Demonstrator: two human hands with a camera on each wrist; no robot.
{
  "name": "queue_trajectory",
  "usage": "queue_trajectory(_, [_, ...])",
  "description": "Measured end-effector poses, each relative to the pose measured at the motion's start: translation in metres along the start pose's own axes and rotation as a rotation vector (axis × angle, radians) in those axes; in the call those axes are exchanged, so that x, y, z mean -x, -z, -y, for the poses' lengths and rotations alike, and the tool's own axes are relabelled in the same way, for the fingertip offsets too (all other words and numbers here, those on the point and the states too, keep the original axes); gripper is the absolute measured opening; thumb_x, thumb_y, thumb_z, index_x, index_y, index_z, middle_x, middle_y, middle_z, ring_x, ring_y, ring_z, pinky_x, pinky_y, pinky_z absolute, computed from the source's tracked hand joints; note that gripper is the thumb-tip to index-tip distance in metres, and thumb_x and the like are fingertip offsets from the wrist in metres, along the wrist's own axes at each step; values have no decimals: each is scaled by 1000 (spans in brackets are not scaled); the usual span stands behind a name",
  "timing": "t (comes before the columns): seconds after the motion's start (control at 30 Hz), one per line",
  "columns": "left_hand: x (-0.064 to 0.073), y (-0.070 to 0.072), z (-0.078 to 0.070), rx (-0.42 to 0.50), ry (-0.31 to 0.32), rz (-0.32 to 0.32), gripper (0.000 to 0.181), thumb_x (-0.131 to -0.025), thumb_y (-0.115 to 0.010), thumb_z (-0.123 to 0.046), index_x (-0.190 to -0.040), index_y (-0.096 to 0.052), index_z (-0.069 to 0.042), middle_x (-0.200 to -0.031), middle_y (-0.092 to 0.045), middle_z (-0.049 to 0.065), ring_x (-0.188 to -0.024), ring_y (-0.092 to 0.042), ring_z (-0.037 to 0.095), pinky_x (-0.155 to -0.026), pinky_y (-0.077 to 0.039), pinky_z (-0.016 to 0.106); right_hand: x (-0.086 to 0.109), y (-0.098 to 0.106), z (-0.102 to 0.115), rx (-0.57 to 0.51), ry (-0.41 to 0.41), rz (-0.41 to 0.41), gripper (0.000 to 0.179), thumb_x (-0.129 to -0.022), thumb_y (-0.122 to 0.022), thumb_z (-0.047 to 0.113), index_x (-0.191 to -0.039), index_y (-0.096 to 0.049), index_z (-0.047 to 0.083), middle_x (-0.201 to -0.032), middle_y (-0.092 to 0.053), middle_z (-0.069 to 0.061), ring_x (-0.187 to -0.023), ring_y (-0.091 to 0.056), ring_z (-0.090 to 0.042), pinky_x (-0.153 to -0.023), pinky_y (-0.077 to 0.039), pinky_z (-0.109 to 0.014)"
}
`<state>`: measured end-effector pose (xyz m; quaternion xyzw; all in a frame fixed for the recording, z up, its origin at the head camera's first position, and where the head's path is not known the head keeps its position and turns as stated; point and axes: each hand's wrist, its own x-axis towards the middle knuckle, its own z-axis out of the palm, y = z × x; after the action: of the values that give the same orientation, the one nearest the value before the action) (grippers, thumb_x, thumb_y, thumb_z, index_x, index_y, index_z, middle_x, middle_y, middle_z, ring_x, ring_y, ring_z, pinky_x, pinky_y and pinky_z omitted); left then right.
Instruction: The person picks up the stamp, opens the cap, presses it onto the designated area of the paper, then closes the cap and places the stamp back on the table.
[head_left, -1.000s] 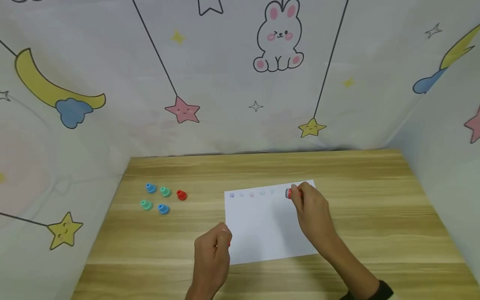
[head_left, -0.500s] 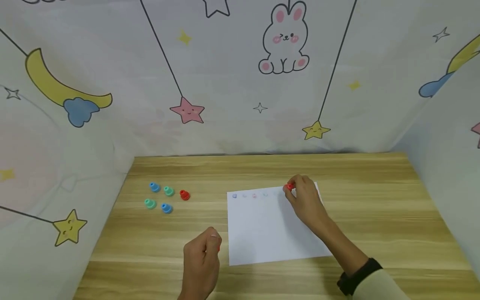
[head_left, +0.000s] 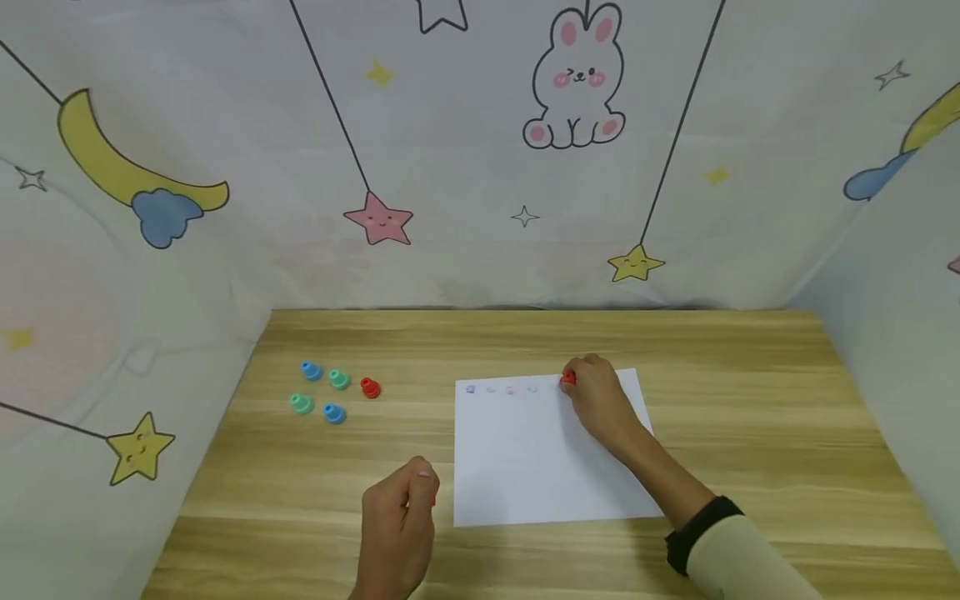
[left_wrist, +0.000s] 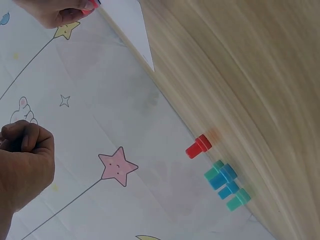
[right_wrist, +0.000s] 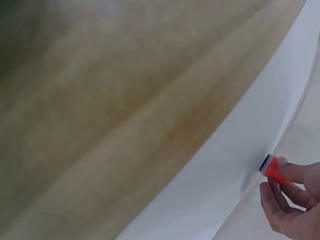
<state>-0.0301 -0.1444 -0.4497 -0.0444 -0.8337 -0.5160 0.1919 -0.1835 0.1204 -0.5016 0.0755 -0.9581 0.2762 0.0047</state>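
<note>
My right hand (head_left: 600,404) pinches a small red stamp (head_left: 568,378) at the top of a white paper sheet (head_left: 540,458). In the right wrist view, the pale, dark-edged base of the red stamp (right_wrist: 274,169) points at the paper, with thumb and fingers round its red body. A row of faint blue and pink marks (head_left: 510,390) runs along the sheet's upper edge, left of that hand. My left hand (head_left: 397,521) is curled beside the paper's lower left corner. A bit of a small red piece (head_left: 433,500) shows at its fingers; the rest is hidden.
On the wooden table (head_left: 750,433), left of the sheet, stand a red stamp (head_left: 370,387), two blue ones and two green ones, close together. A cloth backdrop (head_left: 465,267) with printed stars and a rabbit rises behind the table's far edge and at both sides.
My right hand has turned the red stamp from a sideways tilt to base down, and shifted slightly left on the sheet. My left hand has drawn left, away from the paper's edge.
</note>
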Motion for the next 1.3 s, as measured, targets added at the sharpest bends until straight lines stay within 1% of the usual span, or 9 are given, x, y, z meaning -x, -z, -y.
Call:
queue_trajectory(0.27, [0, -5, 0, 13, -39, 6, 49, -105, -50, 7, -65, -41, -21, -59, -32, -12, -55, -26, -7, -41, -26, 19, -2, 0, -1, 68, 25, -26, 18, -94, -79, 1, -107, -74, -10, -103, -70, -24, -100, -68, -37, -84, -62, -42])
queue_trajectory(0.5, [3, -2, 2, -16, -61, -12, 49, -104, -50, 7, -66, -42, -22, -59, -33, -14, -54, -26, -7, -42, -27, 19, 7, 15, -5, -45, -20, -33, 23, -95, -79, 5, -113, -74, -7, -107, -72, -20, -101, -68, -34, -86, -60, -44])
queue_trajectory(0.63, [1, 0, 1, -32, -62, -16, 47, -106, -50, 4, -67, -44, -22, -60, -35, -13, -55, -28, -6, -43, -29, 20, 18, 38, 3, -202, -50, -86, 28, -96, -80, 10, -121, -74, -2, -114, -74, -18, -107, -71, -35, -90, -62, -48])
queue_trajectory(0.73, [0, 1, -2, -48, -7, -14, 45, -108, -51, 0, -69, -45, -21, -61, -36, -14, -54, -30, -4, -45, -30, 20, 28, 52, 8, -339, -61, -101, 30, -99, -78, 16, -125, -74, 4, -117, -76, -12, -108, -73, -30, -92, -63, -44])
queue_trajectory(0.83, [-1, 2, -7, -39, 70, 12, 38, -110, -52, -4, -74, -51, -19, -65, -42, -15, -55, -37, -1, -47, -35, 21, 39, 61, 11, -514, -86, -62, 32, -101, -76, 22, -129, -72, 8, -117, -76, -8, -103, -75, -23, -90, -63, -34])
queue_trajectory(0.93, [-2, 0, -12, -12, 101, 41, 27, -111, -54, -8, -85, -57, -15, -70, -47, -14, -60, -45, 2, -52, -40, 22, 52, 67, 13, -775, -115, 26, 36, -102, -74, 22, -134, -67, 6, -123, -74, -11, -104, -76, -21, -92, -62, -29])
queue_trajectory(1.1, [-6, -8, -19, 48, 8, 69, 8, -109, -59, -8, -102, -61, -12, -80, -53, -13, -71, -52, 7, -61, -46, 23, 74, 71, 21, -1125, -131, 154, 42, -103, -72, 17, -138, -59, -2, -126, -73, -11, -110, -76, -20, -101, -59, -34])
queue_trajectory(1.17, [-8, -11, -22, 72, -29, 92, 5, -107, -62, -8, -108, -60, -11, -85, -55, -12, -76, -53, 8, -64, -47, 23, 83, 70, 27, -1196, -107, 200, 41, -104, -70, 14, -139, -58, -5, -123, -74, -9, -109, -76, -18, -103, -58, -35])
queue_trajectory(1.3, [-11, -19, -30, 95, -67, 179, 16, -105, -68, -14, -119, -59, -17, -95, -58, -12, -82, -56, 6, -68, -48, 21, 100, 65, 39, -1266, -38, 293, 36, -106, -65, 8, -138, -57, -7, -122, -74, -8, -107, -75, -16, -104, -58, -36])
